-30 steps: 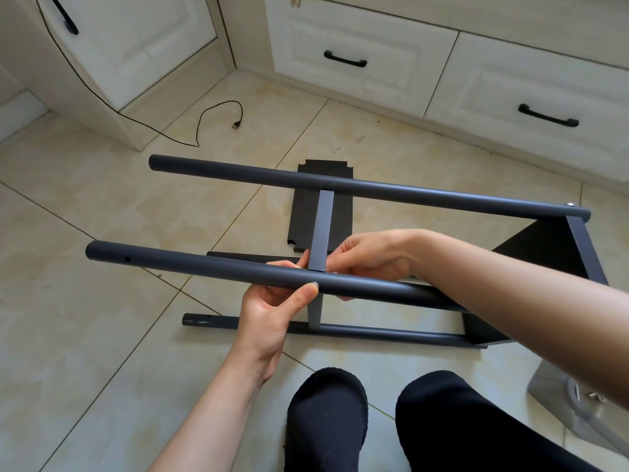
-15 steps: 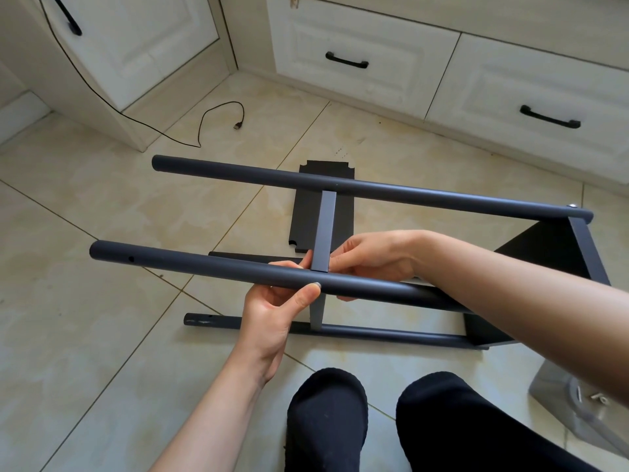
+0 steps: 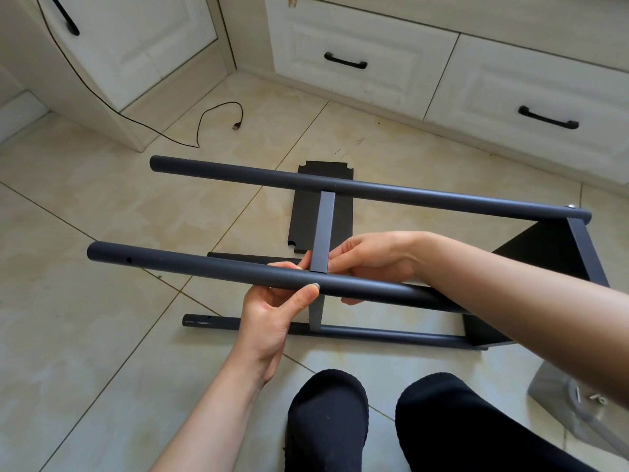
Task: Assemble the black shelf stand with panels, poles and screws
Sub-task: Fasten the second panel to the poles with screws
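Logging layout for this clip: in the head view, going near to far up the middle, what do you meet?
Black-socked feet → lowest pole near the floor → pole the left hand grips → loose black panel flat on the tiles → far pole → white drawers.

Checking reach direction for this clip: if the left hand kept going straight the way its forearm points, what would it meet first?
The left hand already grips the near pole. Past that, its line probably meets the middle panel, then the loose black panel on the floor; depth is unclear.
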